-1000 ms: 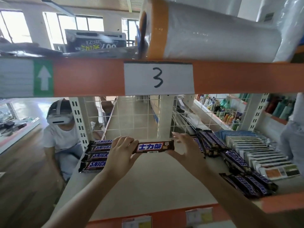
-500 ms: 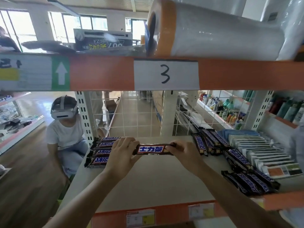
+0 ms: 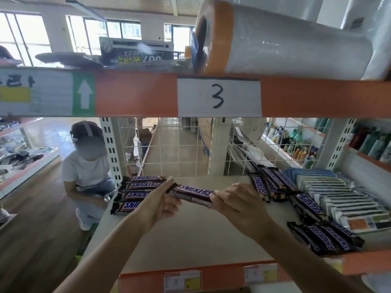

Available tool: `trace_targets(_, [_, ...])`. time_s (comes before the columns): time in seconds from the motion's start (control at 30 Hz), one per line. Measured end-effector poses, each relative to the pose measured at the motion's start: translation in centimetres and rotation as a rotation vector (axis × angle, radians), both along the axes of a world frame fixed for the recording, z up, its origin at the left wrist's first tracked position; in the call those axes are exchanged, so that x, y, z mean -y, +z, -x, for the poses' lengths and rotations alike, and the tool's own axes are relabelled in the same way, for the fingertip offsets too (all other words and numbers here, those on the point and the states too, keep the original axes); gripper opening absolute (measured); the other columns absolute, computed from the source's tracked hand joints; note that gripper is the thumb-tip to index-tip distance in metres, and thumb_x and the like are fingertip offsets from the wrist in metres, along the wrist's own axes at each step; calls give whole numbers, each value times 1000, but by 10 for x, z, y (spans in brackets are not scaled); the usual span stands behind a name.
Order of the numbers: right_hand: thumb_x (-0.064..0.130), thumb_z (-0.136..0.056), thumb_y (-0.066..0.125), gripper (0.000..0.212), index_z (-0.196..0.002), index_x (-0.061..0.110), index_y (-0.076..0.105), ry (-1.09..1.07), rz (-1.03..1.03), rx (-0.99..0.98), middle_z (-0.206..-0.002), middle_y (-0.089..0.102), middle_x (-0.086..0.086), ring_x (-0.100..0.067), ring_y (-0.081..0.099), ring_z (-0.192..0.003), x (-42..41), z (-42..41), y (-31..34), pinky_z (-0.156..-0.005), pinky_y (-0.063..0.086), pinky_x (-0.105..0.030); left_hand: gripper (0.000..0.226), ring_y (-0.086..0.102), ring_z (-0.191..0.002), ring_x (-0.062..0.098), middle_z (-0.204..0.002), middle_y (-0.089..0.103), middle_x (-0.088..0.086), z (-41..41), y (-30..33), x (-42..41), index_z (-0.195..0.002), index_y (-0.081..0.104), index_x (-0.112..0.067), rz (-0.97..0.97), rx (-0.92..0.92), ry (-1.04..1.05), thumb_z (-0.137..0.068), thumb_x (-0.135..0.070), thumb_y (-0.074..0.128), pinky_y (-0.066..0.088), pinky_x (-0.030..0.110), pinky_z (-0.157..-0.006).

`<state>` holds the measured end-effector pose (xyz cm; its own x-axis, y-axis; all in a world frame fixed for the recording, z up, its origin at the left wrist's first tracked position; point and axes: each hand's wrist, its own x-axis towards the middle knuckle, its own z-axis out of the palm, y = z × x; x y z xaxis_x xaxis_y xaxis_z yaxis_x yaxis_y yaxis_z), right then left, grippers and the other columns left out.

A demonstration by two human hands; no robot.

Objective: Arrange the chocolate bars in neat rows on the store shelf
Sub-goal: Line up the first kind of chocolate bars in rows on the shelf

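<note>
Head view shows one chocolate bar (image 3: 191,193) held clear of the shelf (image 3: 190,235), level with the middle of the shelf board and tilted so its right end sits lower than its left. Both hands carry it by the ends. The left hand (image 3: 157,205) has its fingers (image 3: 167,185) closed on the left end flap; the right hand (image 3: 239,204) has its fingers (image 3: 238,185) clamped over the right end. An end-to-end hold of this kind leaves the printed face uncovered and lets the bar be turned about its long axis, so the label can be set to match the others before it goes down.

At 9 o'clock from the held bar lies the stacked row (image 3: 137,192) of four bars, label up, long sides touching, all pointing the same way. This appears to be the finished row, and the held bar is probably destined for its near end or for a new row just beside it.

At 3 o'clock a loose group (image 3: 268,185) of bars lies slanted and overlapping. Further toward 4 o'clock sit a single bar (image 3: 307,208) and a front cluster (image 3: 325,240) near the shelf lip. These look like unsorted stock.

Beyond them, a row of flat boxes (image 3: 338,199) fills the right side. The bare board between the two groups gives working room. Most bars remain unaligned, so the task seems under half done.
</note>
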<state>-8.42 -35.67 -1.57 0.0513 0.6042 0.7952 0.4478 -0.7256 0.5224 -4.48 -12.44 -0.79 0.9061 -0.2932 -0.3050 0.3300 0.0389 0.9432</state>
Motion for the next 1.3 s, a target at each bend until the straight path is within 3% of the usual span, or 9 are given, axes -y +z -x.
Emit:
trace_targets(0.1, [29, -83, 71, 30, -106, 14, 57, 13, 39, -2, -105, 56, 1, -13, 57, -88, 1, -1, -4, -86, 47, -31, 30, 53, -53, 12, -64, 61, 4, 4, -4, 1, -78, 64, -9, 22, 15, 12, -83, -37, 59, 42, 24, -56])
trace_targets(0.37, [34, -75, 73, 49, -116, 18, 49, -198, -85, -257, -119, 51, -3, -16, 48, -104, 0, -9, -5, -95, 38, -34, 19, 52, -46, 7, -52, 59, -3, 5, -4, 1, -80, 61, -8, 148, 64, 122, -88, -26, 58, 43, 20, -49])
trace_targets(0.5, [16, -79, 72, 50, -124, 15, 53, -293, -549, -725, -103, 63, 3, -13, 58, -96, -6, -6, 3, -93, 44, -31, 20, 52, -47, 7, -55, 60, -2, 6, -8, -1, -78, 61, -8, 143, 91, 178, -87, -26, 59, 45, 18, -48])
trace_targets(0.57, [25, -92, 55, 28, -116, 11, 59, -178, -852, -1176, -88, 62, 10, -8, 60, -82, -8, -2, 17, -89, 50, -32, 21, 51, -48, 8, -56, 59, -2, 7, -9, -1, -76, 61, -9, 147, 99, 197, -87, -27, 59, 43, 21, -53])
trace_targets(0.63, [41, -95, 41, 37, -100, 12, 63, -45, -1069, -1547, -81, 66, 7, -8, 63, -73, -11, -1, 26, -84, 51, -31, 22, 49, -51, 9, -55, 58, -3, 6, -9, -1, -74, 60, -10, 146, 112, 219, -87, -28, 59, 40, 24, -57])
trace_targets(0.7, [48, -92, 40, 40, -88, 17, 64, 30, -1115, -1674, -77, 69, 6, -6, 65, -67, -15, 3, 29, -77, 49, -25, 23, 47, -52, 10, -55, 57, -3, 6, -9, 0, -74, 59, -10, 138, 126, 232, -87, -29, 59, 39, 25, -58])
trace_targets(0.87, [24, -90, 59, 11, -89, 17, 67, 67, -1189, -1571, -75, 68, 4, -12, 64, -66, -24, 0, 24, -78, 54, -31, 24, 48, -47, 7, -51, 56, -6, 9, -8, 4, -71, 59, -11, 143, 148, 205, -88, -29, 58, 38, 23, -56])
trace_targets(1.0, [18, -88, 62, 9, -87, 17, 70, 134, -1350, -1485, -76, 68, 1, -10, 60, -69, -27, -4, 26, -62, 49, -17, 17, 51, -46, 4, -55, 59, -6, 10, -9, 1, -77, 65, -10, 231, 137, 202, -87, -24, 60, 41, 20, -53])
trace_targets(1.3, [18, -88, 62, 14, -79, 22, 71, 177, -1392, -1393, -81, 71, -11, -22, 59, -76, -36, -13, 20, -73, 51, -33, 10, 62, -58, 3, -76, 74, 2, 9, -15, -7, -78, 73, -11, 110, 198, 326, -80, -20, 68, 49, 17, -59])
